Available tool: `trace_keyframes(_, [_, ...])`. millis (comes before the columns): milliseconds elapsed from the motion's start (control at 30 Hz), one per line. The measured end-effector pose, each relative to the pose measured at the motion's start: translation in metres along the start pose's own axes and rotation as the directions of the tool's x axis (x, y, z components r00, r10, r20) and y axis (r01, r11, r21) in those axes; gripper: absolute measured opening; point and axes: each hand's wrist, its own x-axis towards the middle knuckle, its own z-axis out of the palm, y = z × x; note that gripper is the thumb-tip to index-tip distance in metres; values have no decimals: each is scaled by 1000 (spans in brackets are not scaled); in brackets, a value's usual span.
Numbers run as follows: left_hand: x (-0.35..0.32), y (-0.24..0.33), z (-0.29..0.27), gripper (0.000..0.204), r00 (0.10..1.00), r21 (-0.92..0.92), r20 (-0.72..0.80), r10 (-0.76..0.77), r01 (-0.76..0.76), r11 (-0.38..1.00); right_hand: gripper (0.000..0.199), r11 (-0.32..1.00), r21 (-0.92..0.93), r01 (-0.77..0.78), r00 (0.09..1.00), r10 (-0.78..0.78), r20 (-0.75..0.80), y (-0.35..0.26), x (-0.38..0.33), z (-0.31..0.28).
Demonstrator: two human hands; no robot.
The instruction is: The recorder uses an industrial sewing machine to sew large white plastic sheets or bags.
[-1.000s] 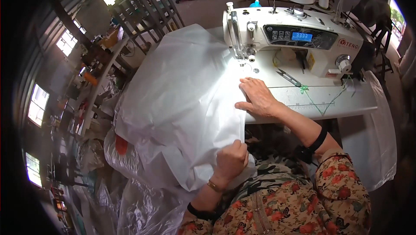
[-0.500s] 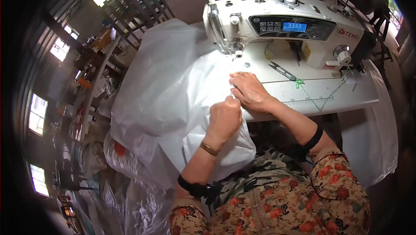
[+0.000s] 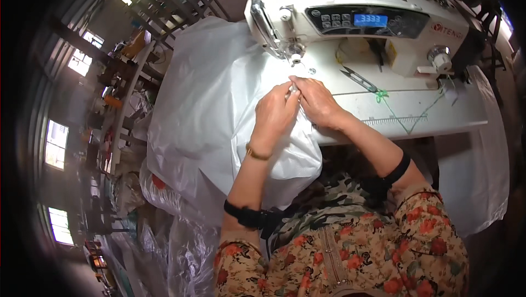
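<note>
A large sheet of white, slightly glossy material (image 3: 205, 94) spreads over the left of the sewing table and hangs down toward my lap. Both hands meet at its right edge, just in front of the needle area of a white sewing machine (image 3: 339, 12). My left hand (image 3: 275, 109) is closed on the edge, thumb and fingers pinched together. Beside it my right hand (image 3: 318, 102) also pinches the edge, its fingertips against those of the left. The fold between the fingertips is mostly hidden.
Right of my hands, thread snips (image 3: 359, 79) lie on the machine bed, with green string (image 3: 393, 112) near them. A ruler strip (image 3: 397, 120) runs along the table's front. More white sheet (image 3: 474, 176) hangs at the right; clear plastic (image 3: 183, 247) is heaped lower left.
My left hand has moved up and forward to meet the right hand. Both now sit closer to the needle area, and the sheet edge has come with them. The view has shifted slightly.
</note>
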Motion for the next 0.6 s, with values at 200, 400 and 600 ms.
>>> trace_keyframes(200, [-127, 31, -12, 39, 930, 12, -300, 211, -217, 976, 46, 987, 152, -58, 995, 45, 85, -10, -9, -12])
trace_keyframes(400, [-241, 30, 1, 23, 952, -200, -305, -27, -36, 979, 48, 752, 571, -329, 944, 275, 182, -37, -87, -31])
trace_keyframes(600, [-296, -14, 49, 22, 964, -285, 246, -104, 174, 942, 35, 118, 852, -510, 794, 445, 414, -64, -149, 10])
